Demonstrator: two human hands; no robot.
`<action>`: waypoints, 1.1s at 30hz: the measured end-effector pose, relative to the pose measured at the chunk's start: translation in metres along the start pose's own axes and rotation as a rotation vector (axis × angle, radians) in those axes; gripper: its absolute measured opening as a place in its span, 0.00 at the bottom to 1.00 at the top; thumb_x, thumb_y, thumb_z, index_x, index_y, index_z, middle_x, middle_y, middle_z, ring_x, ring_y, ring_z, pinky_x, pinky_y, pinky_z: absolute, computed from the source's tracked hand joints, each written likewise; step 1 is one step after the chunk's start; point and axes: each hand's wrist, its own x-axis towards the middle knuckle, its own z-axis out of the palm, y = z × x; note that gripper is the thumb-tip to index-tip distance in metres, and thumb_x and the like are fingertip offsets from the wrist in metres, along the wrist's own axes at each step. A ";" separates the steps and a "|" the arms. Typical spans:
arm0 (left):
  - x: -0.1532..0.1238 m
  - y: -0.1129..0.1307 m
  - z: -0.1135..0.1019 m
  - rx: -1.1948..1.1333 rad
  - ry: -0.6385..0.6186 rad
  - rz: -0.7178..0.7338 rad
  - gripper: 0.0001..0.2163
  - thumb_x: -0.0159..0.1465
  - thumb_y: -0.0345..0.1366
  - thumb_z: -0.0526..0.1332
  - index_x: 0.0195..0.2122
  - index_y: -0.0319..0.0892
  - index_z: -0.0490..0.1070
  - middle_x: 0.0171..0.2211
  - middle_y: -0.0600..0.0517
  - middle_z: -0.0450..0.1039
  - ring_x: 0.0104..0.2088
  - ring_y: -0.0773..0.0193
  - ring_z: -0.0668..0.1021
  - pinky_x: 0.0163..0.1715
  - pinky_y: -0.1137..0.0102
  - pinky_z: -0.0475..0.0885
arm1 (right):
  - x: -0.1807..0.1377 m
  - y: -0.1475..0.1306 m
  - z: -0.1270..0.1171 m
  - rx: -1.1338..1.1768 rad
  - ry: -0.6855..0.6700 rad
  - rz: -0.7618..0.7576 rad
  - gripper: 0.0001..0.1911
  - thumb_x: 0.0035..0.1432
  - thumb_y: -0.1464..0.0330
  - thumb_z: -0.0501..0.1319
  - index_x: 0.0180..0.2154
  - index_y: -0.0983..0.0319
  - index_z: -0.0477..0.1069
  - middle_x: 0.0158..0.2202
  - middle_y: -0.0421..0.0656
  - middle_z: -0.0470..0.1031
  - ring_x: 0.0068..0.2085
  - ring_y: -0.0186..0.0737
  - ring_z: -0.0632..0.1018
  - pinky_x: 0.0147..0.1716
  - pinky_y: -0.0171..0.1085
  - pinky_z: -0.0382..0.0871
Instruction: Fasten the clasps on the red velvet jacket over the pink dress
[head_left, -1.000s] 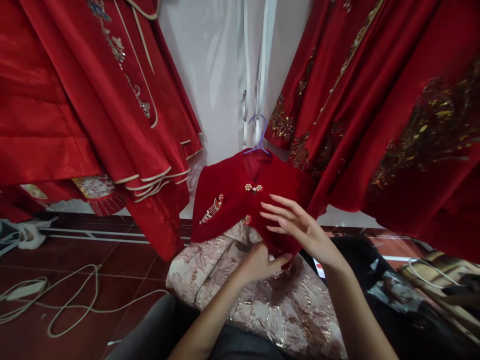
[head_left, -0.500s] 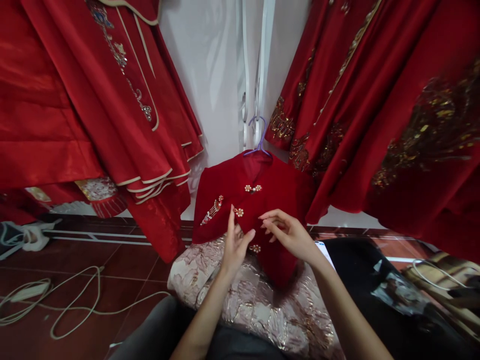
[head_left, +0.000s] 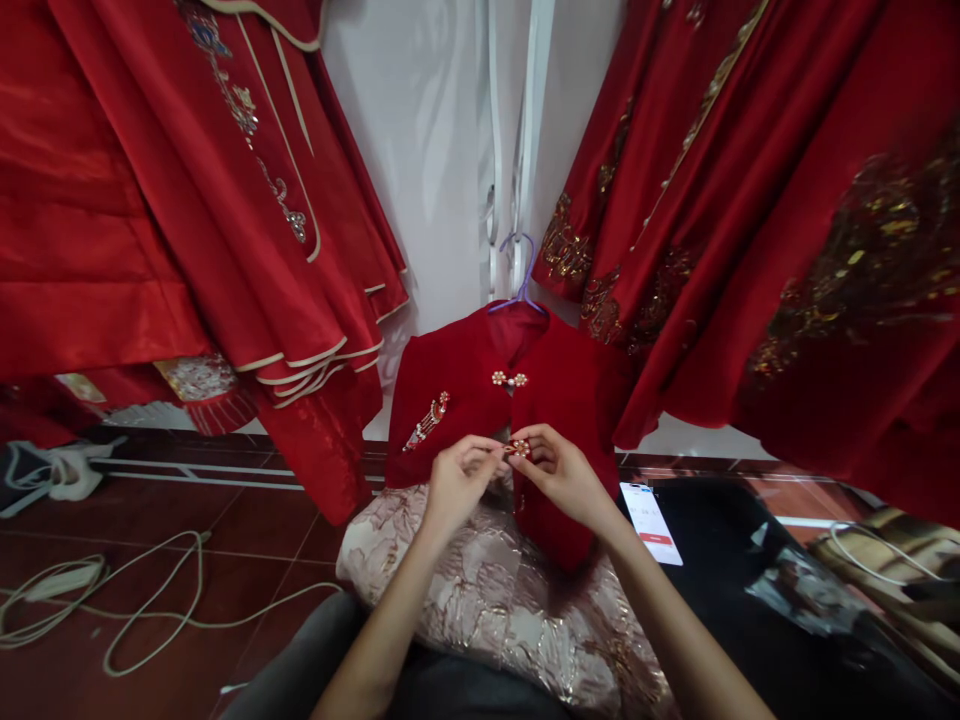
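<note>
Both hands (head_left: pixel 510 478) at jacket clasp (head_left: pixel 517 448)

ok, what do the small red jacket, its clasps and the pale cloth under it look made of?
Small red jacket: looks like velvet, matte and deep, with no sheen next to the glossy satin robes. Clasps: pearl-like beads on gold-toned metal, judging by the glints; real or imitation cannot be told. The left hand and right hand pinch one. Pale cloth: brocade-like, raised floral pattern with metallic shine.
</note>
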 end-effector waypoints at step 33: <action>0.081 -0.025 -0.059 0.113 0.256 0.170 0.11 0.51 0.36 0.69 0.35 0.37 0.77 0.35 0.44 0.81 0.35 0.60 0.82 0.42 0.63 0.77 | 0.101 0.014 0.057 -0.130 0.149 -0.184 0.09 0.55 0.69 0.63 0.39 0.58 0.78 0.39 0.41 0.82 0.37 0.39 0.81 0.42 0.39 0.76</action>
